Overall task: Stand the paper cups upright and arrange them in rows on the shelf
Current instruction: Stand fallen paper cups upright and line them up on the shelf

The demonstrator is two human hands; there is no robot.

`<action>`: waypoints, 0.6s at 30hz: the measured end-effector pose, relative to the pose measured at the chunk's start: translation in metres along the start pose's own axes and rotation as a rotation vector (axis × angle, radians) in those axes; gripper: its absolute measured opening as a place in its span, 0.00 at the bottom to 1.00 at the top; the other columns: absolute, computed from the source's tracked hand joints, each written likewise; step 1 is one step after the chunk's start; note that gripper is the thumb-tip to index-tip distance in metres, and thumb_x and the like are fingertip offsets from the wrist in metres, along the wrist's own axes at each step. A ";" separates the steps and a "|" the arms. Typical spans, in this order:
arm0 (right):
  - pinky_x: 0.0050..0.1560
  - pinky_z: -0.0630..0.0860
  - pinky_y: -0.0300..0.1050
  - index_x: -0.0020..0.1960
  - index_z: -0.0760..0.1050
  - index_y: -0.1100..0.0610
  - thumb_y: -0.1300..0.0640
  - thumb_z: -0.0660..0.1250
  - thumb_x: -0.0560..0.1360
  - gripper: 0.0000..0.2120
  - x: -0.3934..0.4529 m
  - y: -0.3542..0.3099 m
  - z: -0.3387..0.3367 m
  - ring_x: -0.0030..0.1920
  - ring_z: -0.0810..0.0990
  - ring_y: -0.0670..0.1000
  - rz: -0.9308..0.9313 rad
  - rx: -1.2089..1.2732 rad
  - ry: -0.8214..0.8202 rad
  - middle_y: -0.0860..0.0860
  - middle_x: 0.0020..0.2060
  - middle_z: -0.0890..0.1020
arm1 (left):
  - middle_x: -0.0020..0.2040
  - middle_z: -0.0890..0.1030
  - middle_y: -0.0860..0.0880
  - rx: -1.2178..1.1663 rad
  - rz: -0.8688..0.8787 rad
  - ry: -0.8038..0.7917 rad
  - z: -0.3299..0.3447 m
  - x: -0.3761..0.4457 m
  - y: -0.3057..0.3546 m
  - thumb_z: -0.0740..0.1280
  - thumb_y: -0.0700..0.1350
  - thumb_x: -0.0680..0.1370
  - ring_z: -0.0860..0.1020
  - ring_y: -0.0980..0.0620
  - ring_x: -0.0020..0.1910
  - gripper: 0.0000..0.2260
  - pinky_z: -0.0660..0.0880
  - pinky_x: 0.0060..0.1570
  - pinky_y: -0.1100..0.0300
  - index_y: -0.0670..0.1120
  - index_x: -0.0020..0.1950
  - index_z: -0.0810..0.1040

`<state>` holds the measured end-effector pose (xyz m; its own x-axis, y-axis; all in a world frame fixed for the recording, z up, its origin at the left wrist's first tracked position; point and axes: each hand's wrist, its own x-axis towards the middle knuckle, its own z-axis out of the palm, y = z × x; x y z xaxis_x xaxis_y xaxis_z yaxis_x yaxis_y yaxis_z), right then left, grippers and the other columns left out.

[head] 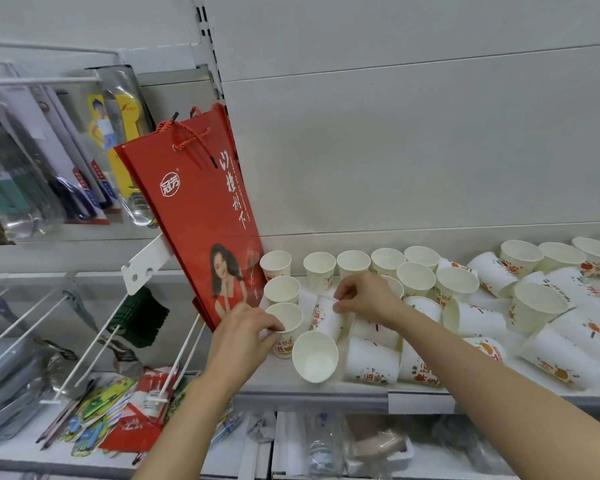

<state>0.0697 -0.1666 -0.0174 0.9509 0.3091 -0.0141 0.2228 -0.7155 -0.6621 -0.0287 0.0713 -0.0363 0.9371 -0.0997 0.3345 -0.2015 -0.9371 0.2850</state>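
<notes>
Left hand (243,327) pinching upright cup (286,320) beside red bag (201,216), right hand (364,296) gripping tilted cup (326,315); risks toppling neighbours.

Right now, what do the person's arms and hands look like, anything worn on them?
Both forearms are bare, with no sleeves in view. The left hand and right hand show no gloves, rings, watch or bracelets. The fingernails look short and unpainted.

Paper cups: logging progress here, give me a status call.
Left hand pinches upright cup rim. Right hand grips tilted cup. Many cups lying down on the shelf.
</notes>
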 end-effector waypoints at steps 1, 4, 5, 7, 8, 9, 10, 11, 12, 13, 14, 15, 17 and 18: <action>0.51 0.75 0.48 0.38 0.80 0.51 0.56 0.75 0.64 0.05 0.001 0.000 -0.003 0.41 0.81 0.46 -0.026 0.030 0.024 0.45 0.35 0.83 | 0.43 0.81 0.63 0.005 -0.008 0.010 0.000 -0.001 -0.001 0.75 0.49 0.72 0.70 0.57 0.45 0.05 0.67 0.40 0.63 0.58 0.46 0.84; 0.51 0.73 0.46 0.38 0.81 0.51 0.56 0.75 0.65 0.04 0.005 -0.004 -0.007 0.41 0.80 0.46 -0.141 -0.002 0.163 0.44 0.35 0.82 | 0.53 0.80 0.63 -0.046 0.003 0.032 -0.001 -0.007 -0.001 0.75 0.48 0.72 0.71 0.58 0.52 0.14 0.69 0.49 0.64 0.58 0.56 0.81; 0.53 0.71 0.47 0.38 0.80 0.50 0.56 0.74 0.65 0.04 0.008 -0.004 -0.005 0.40 0.80 0.47 -0.187 -0.044 0.208 0.43 0.34 0.81 | 0.55 0.79 0.63 -0.101 0.036 0.054 -0.003 -0.010 0.002 0.74 0.47 0.72 0.71 0.58 0.54 0.16 0.68 0.53 0.66 0.57 0.58 0.80; 0.56 0.67 0.49 0.38 0.80 0.50 0.57 0.73 0.66 0.03 0.011 -0.004 0.001 0.40 0.79 0.48 -0.253 -0.165 0.238 0.44 0.34 0.82 | 0.57 0.77 0.64 -0.217 0.150 0.090 -0.003 -0.022 0.010 0.73 0.47 0.73 0.72 0.60 0.57 0.16 0.65 0.58 0.69 0.56 0.59 0.79; 0.57 0.65 0.49 0.39 0.80 0.51 0.57 0.72 0.67 0.02 0.012 -0.003 0.004 0.41 0.78 0.50 -0.268 -0.225 0.235 0.45 0.36 0.83 | 0.57 0.77 0.64 -0.230 0.205 0.081 -0.001 -0.028 0.016 0.72 0.50 0.72 0.71 0.60 0.58 0.16 0.65 0.59 0.69 0.55 0.60 0.79; 0.57 0.64 0.49 0.39 0.80 0.51 0.57 0.71 0.67 0.02 0.013 -0.002 0.007 0.42 0.78 0.51 -0.274 -0.268 0.228 0.46 0.37 0.83 | 0.57 0.77 0.64 -0.211 0.238 0.058 0.003 -0.032 0.020 0.72 0.53 0.72 0.71 0.60 0.59 0.17 0.64 0.60 0.68 0.55 0.60 0.79; 0.57 0.64 0.49 0.40 0.80 0.51 0.56 0.71 0.68 0.02 0.013 -0.001 0.009 0.43 0.77 0.51 -0.279 -0.298 0.221 0.47 0.38 0.83 | 0.56 0.77 0.64 -0.171 0.259 0.036 0.007 -0.033 0.024 0.71 0.56 0.72 0.70 0.60 0.58 0.18 0.64 0.59 0.67 0.56 0.60 0.79; 0.56 0.64 0.49 0.40 0.80 0.51 0.56 0.71 0.68 0.02 0.014 0.000 0.012 0.44 0.77 0.52 -0.284 -0.326 0.218 0.47 0.38 0.83 | 0.55 0.78 0.64 -0.128 0.278 0.022 0.011 -0.030 0.026 0.70 0.58 0.71 0.70 0.60 0.57 0.17 0.64 0.56 0.66 0.56 0.59 0.79; 0.55 0.64 0.49 0.41 0.81 0.51 0.55 0.71 0.68 0.02 0.015 0.001 0.014 0.44 0.77 0.53 -0.292 -0.358 0.216 0.48 0.38 0.82 | 0.53 0.79 0.63 -0.094 0.298 0.020 0.015 -0.027 0.029 0.70 0.58 0.71 0.70 0.59 0.56 0.15 0.64 0.54 0.65 0.57 0.56 0.80; 0.54 0.64 0.48 0.42 0.81 0.51 0.55 0.71 0.69 0.02 0.015 0.001 0.016 0.45 0.77 0.53 -0.298 -0.389 0.209 0.48 0.39 0.82 | 0.49 0.80 0.63 -0.073 0.315 0.029 0.017 -0.024 0.031 0.71 0.57 0.71 0.71 0.58 0.53 0.11 0.63 0.51 0.65 0.57 0.52 0.81; 0.53 0.63 0.48 0.44 0.81 0.51 0.54 0.71 0.69 0.04 0.015 0.002 0.017 0.46 0.77 0.53 -0.311 -0.404 0.202 0.48 0.41 0.82 | 0.45 0.80 0.62 -0.060 0.332 0.047 0.019 -0.021 0.033 0.72 0.55 0.71 0.72 0.57 0.51 0.08 0.63 0.49 0.64 0.56 0.48 0.82; 0.52 0.63 0.47 0.46 0.81 0.51 0.53 0.72 0.69 0.07 0.014 0.003 0.017 0.47 0.76 0.53 -0.324 -0.400 0.198 0.48 0.43 0.82 | 0.42 0.80 0.61 -0.051 0.344 0.067 0.021 -0.019 0.034 0.72 0.53 0.70 0.73 0.56 0.49 0.06 0.63 0.47 0.63 0.56 0.45 0.82; 0.52 0.64 0.48 0.51 0.80 0.51 0.53 0.73 0.68 0.11 0.011 0.007 0.011 0.48 0.76 0.53 -0.353 -0.349 0.222 0.47 0.45 0.82 | 0.40 0.80 0.60 -0.025 0.353 0.090 0.023 -0.021 0.031 0.75 0.51 0.69 0.73 0.56 0.47 0.05 0.62 0.47 0.62 0.55 0.43 0.82; 0.51 0.65 0.48 0.51 0.80 0.52 0.54 0.73 0.68 0.11 0.007 0.011 0.006 0.47 0.76 0.53 -0.363 -0.330 0.245 0.47 0.45 0.83 | 0.39 0.80 0.60 -0.001 0.351 0.101 0.023 -0.023 0.030 0.76 0.50 0.68 0.73 0.56 0.46 0.06 0.61 0.46 0.63 0.55 0.42 0.82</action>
<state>0.0774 -0.1688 -0.0293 0.8136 0.4462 0.3729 0.5643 -0.7606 -0.3211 -0.0494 0.0381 -0.0565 0.7778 -0.3815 0.4995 -0.5060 -0.8515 0.1375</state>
